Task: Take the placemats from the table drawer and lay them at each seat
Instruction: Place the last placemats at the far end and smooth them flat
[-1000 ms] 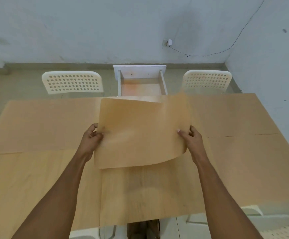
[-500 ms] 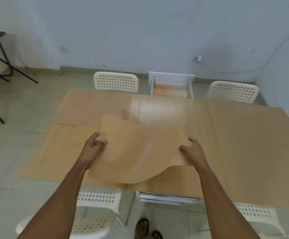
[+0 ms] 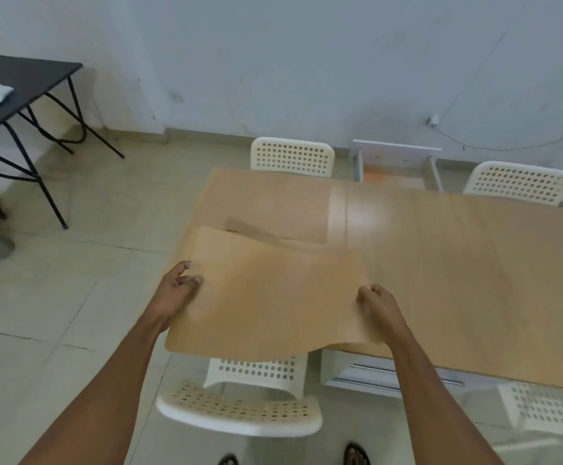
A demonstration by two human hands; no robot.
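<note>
A tan, flexible placemat (image 3: 273,297) hangs above the near left corner of the wooden table (image 3: 458,263), sagging at its near edge. My left hand (image 3: 177,293) grips its left edge and my right hand (image 3: 379,307) grips its right edge. A second placemat (image 3: 266,204) lies flat at the far left seat. The white table drawer (image 3: 395,166) stands open on the far side; I cannot see any mats inside it. A closed drawer front (image 3: 367,374) shows under the near edge.
White perforated chairs stand at the near left (image 3: 243,407), near right (image 3: 545,411), far left (image 3: 291,157) and far right (image 3: 518,186). A black folding table (image 3: 15,92) stands at the left wall. My sandalled feet (image 3: 357,456) are on the tiled floor.
The placemat and both hands have shifted left, from the table's middle to its near left corner, and the view has swung left, bringing the black folding table into sight.
</note>
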